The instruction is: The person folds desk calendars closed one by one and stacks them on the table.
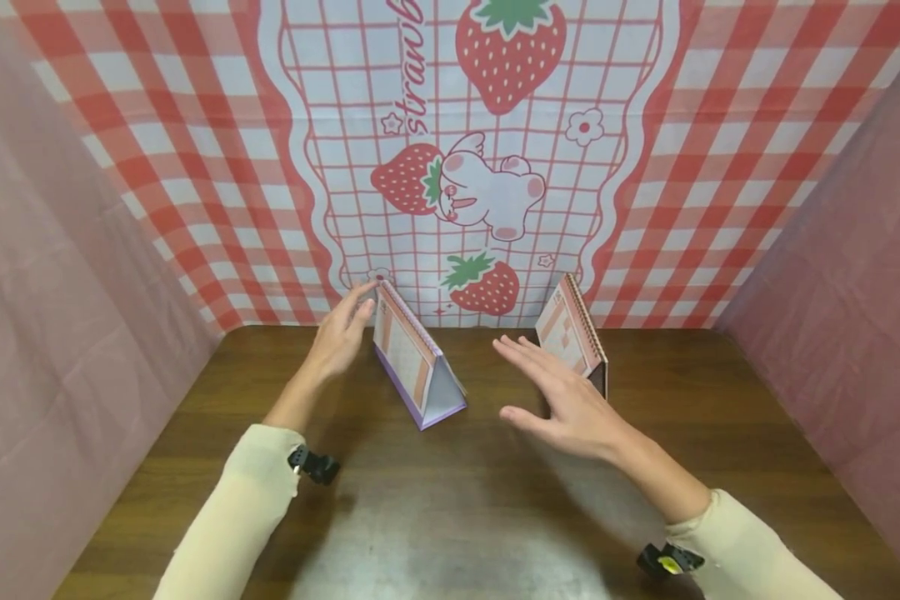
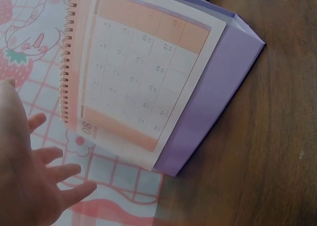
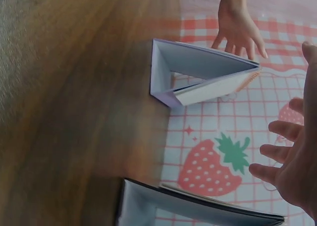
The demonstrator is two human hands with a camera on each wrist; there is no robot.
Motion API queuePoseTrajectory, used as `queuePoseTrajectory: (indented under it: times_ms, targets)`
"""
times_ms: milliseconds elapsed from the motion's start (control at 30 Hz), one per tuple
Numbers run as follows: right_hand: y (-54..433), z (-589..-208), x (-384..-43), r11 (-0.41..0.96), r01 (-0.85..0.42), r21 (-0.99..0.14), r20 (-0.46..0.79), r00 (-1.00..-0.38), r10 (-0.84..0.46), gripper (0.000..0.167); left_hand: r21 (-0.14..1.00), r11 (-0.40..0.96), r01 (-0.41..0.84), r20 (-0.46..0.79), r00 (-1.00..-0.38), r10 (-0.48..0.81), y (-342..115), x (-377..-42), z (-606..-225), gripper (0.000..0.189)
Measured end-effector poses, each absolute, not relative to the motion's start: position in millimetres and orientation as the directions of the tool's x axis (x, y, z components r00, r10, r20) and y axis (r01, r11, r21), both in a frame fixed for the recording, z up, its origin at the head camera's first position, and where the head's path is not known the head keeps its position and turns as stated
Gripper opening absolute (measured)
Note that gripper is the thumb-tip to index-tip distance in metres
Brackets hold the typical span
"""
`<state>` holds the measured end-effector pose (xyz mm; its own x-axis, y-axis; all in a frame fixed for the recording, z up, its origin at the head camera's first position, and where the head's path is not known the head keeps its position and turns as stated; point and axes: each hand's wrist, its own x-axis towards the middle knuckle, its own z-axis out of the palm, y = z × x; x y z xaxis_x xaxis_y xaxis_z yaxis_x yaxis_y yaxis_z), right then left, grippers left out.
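A purple-based desk calendar [image 1: 407, 352] stands as a tent on the table, its printed page and spiral binding filling much of the left wrist view [image 2: 136, 67]. Beside its far left end is my left hand [image 1: 339, 333], fingers spread and holding nothing; whether a fingertip touches the top edge I cannot tell. A second desk calendar [image 1: 570, 329], with a dark base, stands farther right. My right hand [image 1: 562, 404] hovers in front of it with fingers extended and hides its lower part. In the right wrist view, both calendars show their hollow triangular ends.
Brown wood-grain table [image 1: 420, 517] lies beneath everything. Behind it hangs a red-and-white checked cloth [image 1: 660, 208] with strawberry prints. Pink curtains [image 1: 847, 275] close off both sides. A dark band with a small device [image 1: 315, 465] sits at each wrist.
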<state>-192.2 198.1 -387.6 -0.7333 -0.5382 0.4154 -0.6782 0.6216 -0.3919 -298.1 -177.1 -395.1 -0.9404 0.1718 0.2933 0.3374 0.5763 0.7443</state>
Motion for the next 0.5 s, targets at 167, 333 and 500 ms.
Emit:
queuePoseTrajectory:
  times_ms: [167, 333, 500]
  targets:
    - [192.6, -395.8, -194.2, 0.588, -0.623, -0.515, 0.409, -0.782, -0.471, 0.076, 0.761, 0.571, 0.309, 0.271, -0.950, 0.152, -175.2, -297.2, -397.0, 0.061]
    - [182.4, -400.2, -195.0, 0.519, -0.607, -0.601, 0.431, -0.794, -0.429, 0.068, 0.776, 0.551, 0.307, 0.281, -0.950, 0.134, -172.4, -298.4, -399.7, 0.060]
    - [172.5, -406.3, -196.3, 0.479, -0.568, -0.669, 0.408, -0.820, -0.402, 0.064, 0.783, 0.543, 0.303, 0.287, -0.951, 0.117, -170.2, -300.5, -403.3, 0.060]
